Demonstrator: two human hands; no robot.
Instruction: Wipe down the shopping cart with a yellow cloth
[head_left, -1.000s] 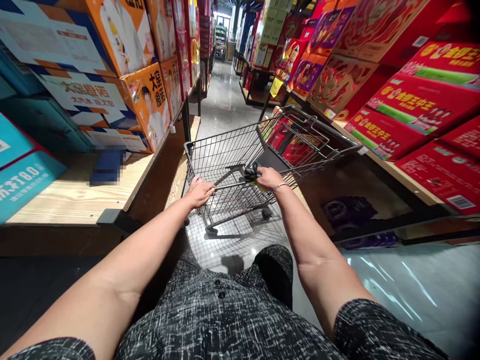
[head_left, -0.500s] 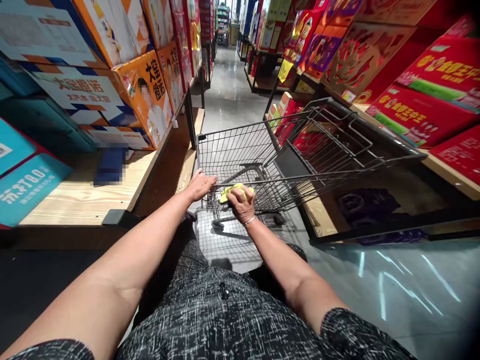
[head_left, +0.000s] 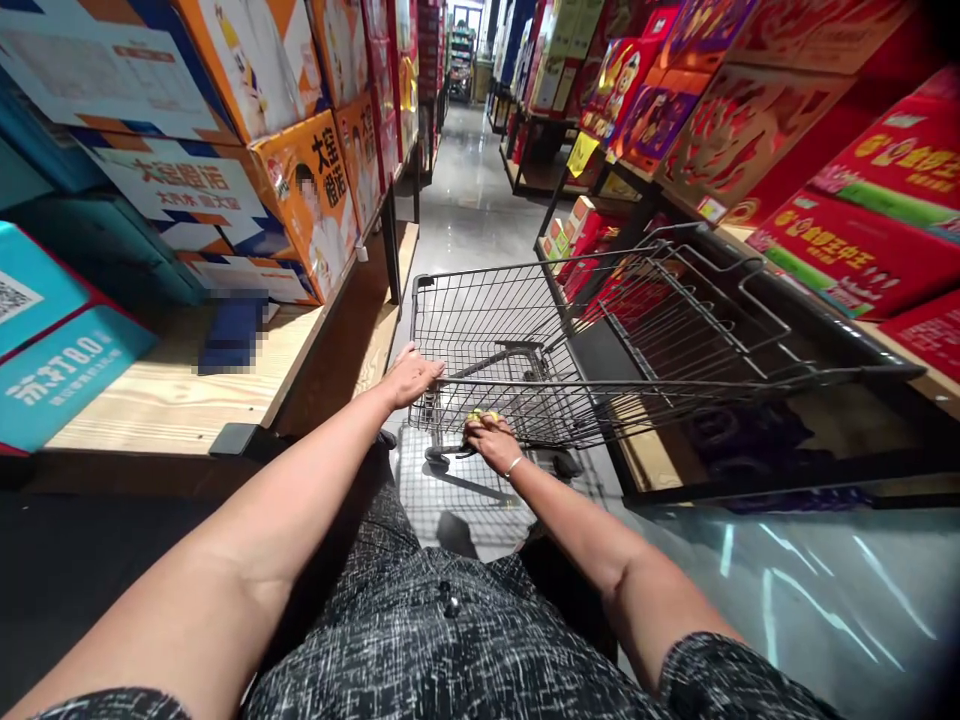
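A grey wire shopping cart (head_left: 600, 384) stands across the aisle in front of me, its basket seen from one side and its handle end toward the right. My left hand (head_left: 415, 378) grips the top rail at the cart's near left corner. Lower down, against the wire side of the basket, my right hand (head_left: 491, 443) is closed on a yellow cloth (head_left: 484, 415). Most of the cloth is hidden under the fingers, and only its yellow upper edge shows.
On the left, a wooden shelf (head_left: 247, 385) bears orange drink cartons (head_left: 307, 190) and a turquoise box (head_left: 82, 375). Red gift boxes (head_left: 847, 245) fill the right shelf, close to the cart's handle (head_left: 847, 335). The grey aisle floor (head_left: 469, 150) runs away between shelves.
My right hand has moved down with the cloth from the top rail to the wire side below. My left hand stays on the corner. The whole view has shifted slightly.
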